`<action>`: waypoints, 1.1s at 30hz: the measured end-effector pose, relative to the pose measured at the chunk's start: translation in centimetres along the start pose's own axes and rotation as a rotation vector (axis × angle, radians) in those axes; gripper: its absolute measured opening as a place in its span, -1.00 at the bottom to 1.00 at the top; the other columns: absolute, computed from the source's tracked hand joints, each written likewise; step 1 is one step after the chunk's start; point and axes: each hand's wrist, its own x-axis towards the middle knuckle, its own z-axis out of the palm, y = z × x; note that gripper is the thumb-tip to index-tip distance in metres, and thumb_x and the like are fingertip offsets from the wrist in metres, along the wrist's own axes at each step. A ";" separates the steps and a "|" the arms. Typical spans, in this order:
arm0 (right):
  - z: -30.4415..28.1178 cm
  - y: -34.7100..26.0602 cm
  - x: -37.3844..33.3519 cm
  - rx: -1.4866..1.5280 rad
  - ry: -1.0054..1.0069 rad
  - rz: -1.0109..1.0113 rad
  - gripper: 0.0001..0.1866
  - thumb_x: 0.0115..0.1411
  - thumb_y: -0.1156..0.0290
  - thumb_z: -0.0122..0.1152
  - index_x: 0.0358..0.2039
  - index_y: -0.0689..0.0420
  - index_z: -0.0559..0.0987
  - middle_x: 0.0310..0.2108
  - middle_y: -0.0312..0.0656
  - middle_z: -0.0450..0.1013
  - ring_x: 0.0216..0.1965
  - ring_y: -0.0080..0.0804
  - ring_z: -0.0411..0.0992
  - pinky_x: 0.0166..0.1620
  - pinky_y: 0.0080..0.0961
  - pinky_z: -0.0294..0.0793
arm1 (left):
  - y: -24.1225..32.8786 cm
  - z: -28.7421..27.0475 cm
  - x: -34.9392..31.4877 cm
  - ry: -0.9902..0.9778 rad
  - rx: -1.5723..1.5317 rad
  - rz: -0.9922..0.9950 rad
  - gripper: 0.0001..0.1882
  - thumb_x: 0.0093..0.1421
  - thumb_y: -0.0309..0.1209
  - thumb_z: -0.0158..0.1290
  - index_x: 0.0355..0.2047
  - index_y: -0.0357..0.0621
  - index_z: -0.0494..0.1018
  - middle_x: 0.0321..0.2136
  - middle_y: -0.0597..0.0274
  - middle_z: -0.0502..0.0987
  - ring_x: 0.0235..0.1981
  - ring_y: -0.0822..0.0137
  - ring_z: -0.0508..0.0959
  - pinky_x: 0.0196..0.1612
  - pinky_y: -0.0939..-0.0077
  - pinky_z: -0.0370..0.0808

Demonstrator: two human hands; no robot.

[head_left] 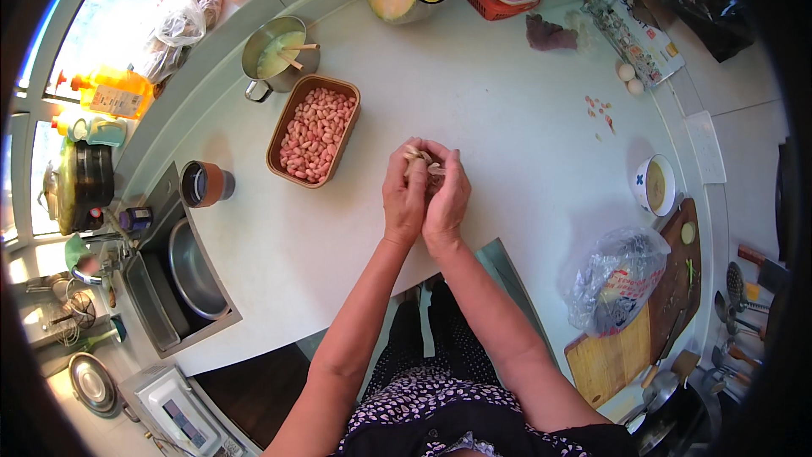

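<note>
Above the white counter, my left hand and my right hand are cupped together, wrists touching. Their curled fingers enclose a small pile of pale tan pieces that look like peanut shells, with some darker reddish bits lower between the palms. Most of the pile is hidden by the fingers. Ahead and to the left of my hands stands a brown rectangular pan, filled with shelled pink peanuts. Neither hand touches it.
Behind the pan is a metal pot with wooden sticks across it. A tumbler stands near the sink. At right are a patterned bowl, a plastic bag, cutting boards, two eggs and scattered reddish bits.
</note>
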 end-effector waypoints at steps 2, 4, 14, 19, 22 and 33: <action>0.6 0.0 -0.2 -0.044 -0.022 -0.039 -0.58 0.41 0.17 -0.18 -0.12 0.24 0.55 -0.18 -0.21 0.48 -0.16 -0.45 0.43 -0.05 -0.51 0.42 | 2.3 -0.2 0.3 0.024 -0.245 -0.191 -0.51 0.44 -0.13 -0.24 0.12 -0.28 0.36 0.07 0.07 0.40 -0.02 0.32 0.47 0.08 0.43 0.41; 1.3 -0.1 -0.8 -0.137 -0.040 -0.158 -0.66 0.41 0.26 -0.13 -0.12 0.24 0.53 -0.11 -0.21 0.46 -0.08 -0.45 0.41 0.01 -0.50 0.40 | 2.9 -0.5 0.6 0.020 -0.439 -0.279 -0.35 0.44 0.04 -0.39 0.16 -0.28 0.31 0.10 0.03 0.39 0.05 0.28 0.43 0.15 0.42 0.36; 1.9 0.4 -3.0 -0.854 -0.180 -0.819 -0.81 0.34 0.44 -0.02 -0.15 0.26 0.51 -0.08 -0.10 0.42 0.00 -0.19 0.38 0.06 -0.40 0.38 | 1.1 -2.1 -0.4 -0.124 -1.068 -0.465 -0.48 0.42 -0.05 -0.28 0.16 -0.18 0.26 0.09 0.06 0.37 0.12 0.13 0.39 0.17 0.31 0.35; 1.8 -0.6 -2.9 -0.951 -0.350 -0.866 -0.82 0.33 0.45 0.00 -0.16 0.26 0.50 -0.09 -0.09 0.42 -0.01 -0.17 0.39 0.05 -0.39 0.38 | 1.6 -2.2 -1.1 -0.158 -1.217 -0.501 -0.70 0.39 -0.18 -0.23 -0.21 -0.15 0.33 -0.24 0.23 0.39 -0.18 0.32 0.41 -0.08 0.44 0.41; 2.0 -1.3 -2.7 -0.842 -0.383 -0.808 -0.83 0.32 0.46 0.02 -0.16 0.26 0.50 -0.10 -0.08 0.42 -0.02 -0.16 0.39 0.05 -0.39 0.38 | 0.8 -3.0 -0.8 -0.305 -1.378 -0.370 -0.64 0.40 -0.15 -0.26 -0.02 -0.10 0.37 -0.06 0.10 0.44 -0.05 0.19 0.45 0.00 0.36 0.42; -6.4 -4.5 0.3 -0.911 -0.226 -0.474 -0.69 0.19 0.39 0.21 -0.06 0.17 0.46 -0.08 -0.14 0.36 -0.21 -0.28 0.42 -0.17 -0.43 0.47 | 4.1 -6.4 -1.5 0.120 -1.476 -0.752 -0.67 0.34 -0.18 -0.11 -0.08 -0.13 0.44 -0.19 0.06 0.49 -0.14 0.14 0.46 -0.26 0.34 0.45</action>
